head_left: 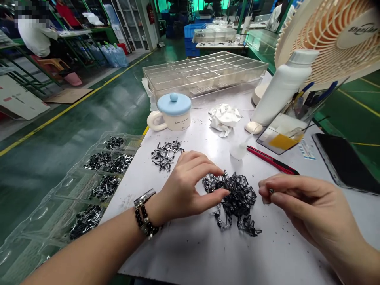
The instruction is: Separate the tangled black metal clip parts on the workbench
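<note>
A tangled pile of small black parts with metal pins (237, 198) lies on the white table (208, 245). My left hand (190, 184), with a watch and bead bracelet at the wrist, pinches into the pile's left edge with thumb and fingers closed on some of the parts. My right hand (299, 200) hovers just right of the pile, fingers pressed together on a tiny part at the fingertips. A smaller heap of the same parts (165, 153) sits farther back to the left.
A clear compartment tray (89, 186) holding sorted black parts hangs off the table's left edge. Behind stand a lidded mug (173, 113), crumpled tissue (224, 118), a red utility knife (271, 160), a white bottle (282, 89), a fan (332, 35), a black tablet (344, 162) and empty clear trays (204, 73).
</note>
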Tool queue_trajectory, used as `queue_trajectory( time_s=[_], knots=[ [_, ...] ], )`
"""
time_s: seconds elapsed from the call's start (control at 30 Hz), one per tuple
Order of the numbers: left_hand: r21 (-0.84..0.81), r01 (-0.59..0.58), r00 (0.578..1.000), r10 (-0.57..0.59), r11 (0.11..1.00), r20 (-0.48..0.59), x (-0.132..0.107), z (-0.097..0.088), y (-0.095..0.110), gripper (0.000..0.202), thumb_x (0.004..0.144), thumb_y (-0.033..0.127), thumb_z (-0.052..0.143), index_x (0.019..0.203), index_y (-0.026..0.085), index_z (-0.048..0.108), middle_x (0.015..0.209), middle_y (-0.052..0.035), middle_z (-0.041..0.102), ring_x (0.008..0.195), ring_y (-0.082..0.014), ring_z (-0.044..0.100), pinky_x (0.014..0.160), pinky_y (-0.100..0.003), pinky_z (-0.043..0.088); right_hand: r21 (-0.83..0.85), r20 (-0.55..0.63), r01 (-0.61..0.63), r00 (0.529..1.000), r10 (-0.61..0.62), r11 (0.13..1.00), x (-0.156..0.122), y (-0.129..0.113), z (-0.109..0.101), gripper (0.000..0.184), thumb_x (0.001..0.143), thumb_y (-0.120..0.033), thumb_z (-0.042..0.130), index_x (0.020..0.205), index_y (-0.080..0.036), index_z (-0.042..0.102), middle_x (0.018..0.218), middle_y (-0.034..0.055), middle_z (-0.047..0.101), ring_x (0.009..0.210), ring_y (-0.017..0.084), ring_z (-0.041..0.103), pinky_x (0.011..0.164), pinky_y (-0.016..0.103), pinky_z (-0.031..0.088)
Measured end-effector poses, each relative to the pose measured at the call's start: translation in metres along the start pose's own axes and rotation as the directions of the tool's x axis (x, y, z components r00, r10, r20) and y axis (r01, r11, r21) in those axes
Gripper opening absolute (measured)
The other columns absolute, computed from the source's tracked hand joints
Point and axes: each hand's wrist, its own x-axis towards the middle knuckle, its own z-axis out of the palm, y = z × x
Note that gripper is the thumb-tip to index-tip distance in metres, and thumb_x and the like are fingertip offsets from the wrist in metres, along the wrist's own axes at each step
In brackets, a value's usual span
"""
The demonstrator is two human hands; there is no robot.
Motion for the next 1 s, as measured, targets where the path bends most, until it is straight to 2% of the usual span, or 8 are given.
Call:
queue_trajectory(
  time_s=[0.1,0.2,0.37,0.47,0.57,0.63,0.77,1.0],
  knots=[
    [0.017,-0.008,1.0,0.008,1.0,0.01,-0.001,0.001,0.002,0.021,0.074,0.03,0.073,0.09,0.019,0.063,0.081,-0.0032,0.071,0.083,-0.02,0.063,0.082,-0.039,0.048,-0.101,-0.037,0.052,0.998,-0.056,0.994,-0.004,-0.001,0.003,0.016,0.067,-0.025,0.077,0.08,-0.032,0.074,0.077,-0.0004,0.073,0.064,0.014,0.07,0.057,0.018,0.06],
    [0.045,-0.015,1.0,0.015,0.999,0.009,-0.003,0.001,0.007,0.021,0.074,0.03,0.072,0.089,0.019,0.063,0.081,-0.003,0.071,0.084,-0.0206,0.063,0.081,-0.039,0.048,-0.198,-0.069,0.116,0.989,-0.132,0.973,-0.009,0.0,0.007,0.02,0.069,-0.021,0.075,0.083,-0.035,0.072,0.081,-0.0042,0.072,0.068,0.011,0.069,0.063,0.016,0.06],
    [0.115,-0.04,0.999,0.038,0.993,0.013,-0.005,0.002,0.015,0.019,0.075,0.031,0.071,0.087,0.018,0.064,0.08,-0.0025,0.071,0.084,-0.021,0.062,0.08,-0.04,0.045,-0.281,-0.069,0.137,0.984,-0.162,0.95,-0.015,0.002,0.014,0.023,0.074,-0.021,0.071,0.089,-0.038,0.068,0.086,-0.0062,0.07,0.072,0.011,0.067,0.064,0.019,0.059],
    [0.151,-0.045,0.999,0.043,0.988,0.021,-0.007,0.002,0.018,0.017,0.076,0.03,0.069,0.087,0.018,0.064,0.08,-0.0025,0.071,0.084,-0.0219,0.062,0.08,-0.041,0.044,-0.359,-0.029,0.184,0.978,-0.208,0.915,-0.016,0.001,0.019,0.02,0.079,-0.023,0.066,0.092,-0.037,0.066,0.086,-0.0046,0.068,0.074,0.011,0.065,0.066,0.021,0.057],
    [0.18,-0.051,0.999,0.047,0.982,0.024,-0.009,0.002,0.021,0.015,0.078,0.029,0.067,0.087,0.017,0.064,0.08,-0.003,0.071,0.083,-0.0223,0.062,0.079,-0.042,0.043,-0.47,0.053,0.257,0.963,-0.264,0.844,-0.015,0.001,0.024,0.014,0.081,-0.025,0.064,0.09,-0.035,0.065,0.087,-0.0015,0.061,0.081,0.011,0.059,0.068,0.021,0.053],
    [0.196,-0.062,0.998,0.058,0.979,0.024,-0.009,0.002,0.023,0.014,0.079,0.028,0.065,0.087,0.016,0.065,0.08,-0.0032,0.071,0.083,-0.0224,0.062,0.079,-0.043,0.043,-0.525,0.068,0.262,0.961,-0.267,0.81,-0.014,0.002,0.026,0.01,0.08,-0.027,0.065,0.088,-0.034,0.065,0.087,0.0,0.055,0.081,0.011,0.056,0.067,0.022,0.049],
    [0.215,-0.081,0.997,0.075,0.973,0.036,-0.01,0.002,0.026,0.013,0.079,0.026,0.064,0.086,0.014,0.066,0.08,-0.0035,0.07,0.084,-0.0226,0.062,0.08,-0.043,0.042,-0.552,0.069,0.245,0.966,-0.249,0.797,-0.012,0.008,0.028,0.007,0.078,-0.032,0.067,0.085,-0.034,0.067,0.084,0.0003,0.051,0.08,0.012,0.052,0.067,0.024,0.045],
    [0.225,-0.092,0.995,0.079,0.97,0.068,-0.011,0.003,0.025,0.014,0.081,0.026,0.062,0.085,0.014,0.067,0.081,-0.0036,0.07,0.087,-0.023,0.061,0.083,-0.044,0.04,-0.513,0.068,0.226,0.972,-0.223,0.828,-0.011,0.011,0.03,0.004,0.077,-0.034,0.069,0.08,-0.035,0.068,0.084,-0.0014,0.053,0.081,0.01,0.054,0.069,0.023,0.043]
  ],
)
